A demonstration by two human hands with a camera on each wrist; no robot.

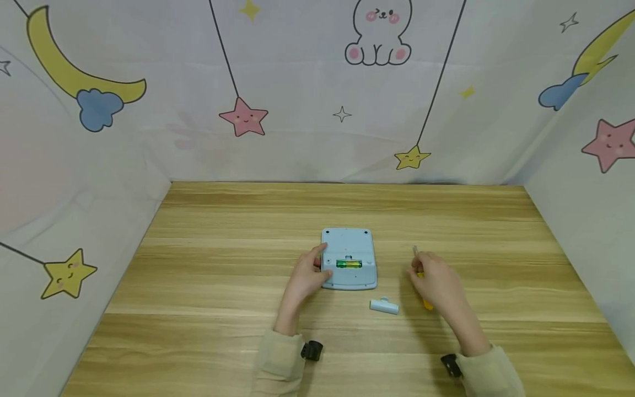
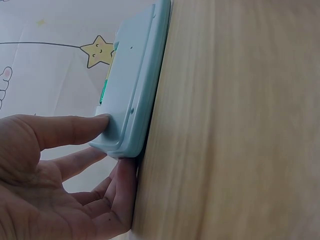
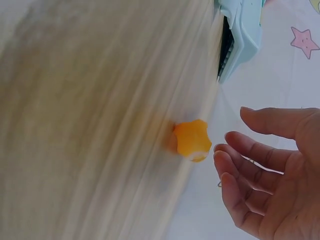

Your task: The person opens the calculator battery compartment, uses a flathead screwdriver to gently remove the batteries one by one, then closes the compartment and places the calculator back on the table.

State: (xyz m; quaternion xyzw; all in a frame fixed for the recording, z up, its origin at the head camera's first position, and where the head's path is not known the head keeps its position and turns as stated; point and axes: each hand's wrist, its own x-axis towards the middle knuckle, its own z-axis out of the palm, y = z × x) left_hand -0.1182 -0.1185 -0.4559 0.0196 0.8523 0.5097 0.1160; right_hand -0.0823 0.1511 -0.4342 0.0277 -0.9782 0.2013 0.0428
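A light-blue calculator point(image 1: 347, 241) lies face down on the table, its battery compartment uncovered and a green-and-yellow battery point(image 1: 349, 264) in it. My left hand point(image 1: 303, 280) holds its left edge; in the left wrist view the thumb presses the back of the casing while other fingers rest against its side. Right of the calculator, my right hand point(image 1: 439, 281) hovers over a screwdriver with an orange handle point(image 1: 428, 304). Seen from the right wrist, the fingers are loosely bent and apart from the orange handle point(image 3: 192, 140).
The small light-blue battery cover point(image 1: 384, 306) lies on the wooden table point(image 1: 223, 237) between the calculator and the screwdriver. White cloth point(image 1: 307, 149) printed with stars and moons encloses the back and sides of the table.
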